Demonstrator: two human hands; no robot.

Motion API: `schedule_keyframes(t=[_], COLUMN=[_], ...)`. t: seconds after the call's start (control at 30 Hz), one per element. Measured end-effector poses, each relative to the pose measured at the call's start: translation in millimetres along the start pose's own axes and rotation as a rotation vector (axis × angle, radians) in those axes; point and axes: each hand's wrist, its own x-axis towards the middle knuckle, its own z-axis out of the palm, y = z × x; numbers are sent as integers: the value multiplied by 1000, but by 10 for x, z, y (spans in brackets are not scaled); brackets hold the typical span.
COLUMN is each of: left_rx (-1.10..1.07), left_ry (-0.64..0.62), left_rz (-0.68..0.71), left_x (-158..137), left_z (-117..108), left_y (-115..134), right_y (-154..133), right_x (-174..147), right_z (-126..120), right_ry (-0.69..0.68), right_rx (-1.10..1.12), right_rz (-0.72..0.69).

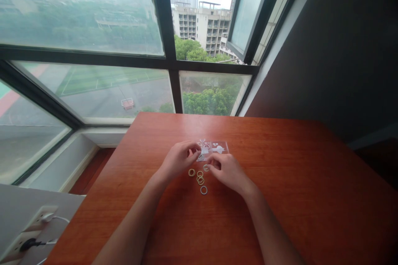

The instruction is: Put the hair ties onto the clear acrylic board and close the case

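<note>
A small clear plastic box [224, 147] lies on the wooden table, with pale rings and a white shape showing in it. My left hand [182, 158] reaches over the box's left side, fingers curled towards the thumb; what they grip, if anything, is too small to make out. On the near right of the box, my right hand [228, 172] has its thumb and fingertips pinched at the edge of a pale ring [205, 168]. Closer to me lie several loose rings: a yellowish pair [192, 172], an overlapping yellowish group [200, 180] and a single greyish ring [203, 190].
The reddish-brown table [298, 182] stands against large dark-framed windows [173, 64], one pane of which is swung out. A dark wall [329, 49] rises on the right. Plugs with white cables sit in a wall socket [40, 219] at the lower left.
</note>
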Motion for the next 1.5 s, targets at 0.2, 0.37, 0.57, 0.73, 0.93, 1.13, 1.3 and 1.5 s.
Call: schedule_keyframes(t=[0.2,0.37,0.57,0.73,0.93,1.13,1.3,1.5], left_rx=[-136,-156,-137,-128,-83,94,165,145], left_ry=[-108,-160,-167,-174,-114,5,15,16], left_rz=[18,22,36,59,31,-14,-44,-44], left_x=[-3,-9,-6,-9,-4,2,-2,-2], left_z=[24,37,46,57,37,0,-1,-19], left_y=[73,84,82,82,53,-24,-51,-48], right_y=[32,30,29,36,34,78,55,34], right_x=[31,36,32,29,31,-11,-35,-24], right_z=[1,-9,-6,2,-42,-80,-61,-31], right_ry=[100,134,165,155,133,-68,-188,-225], right_rx=[15,42,78,92,60,-59,-144,-180], right_rz=[5,-16,-23,-10,12,84,110,92])
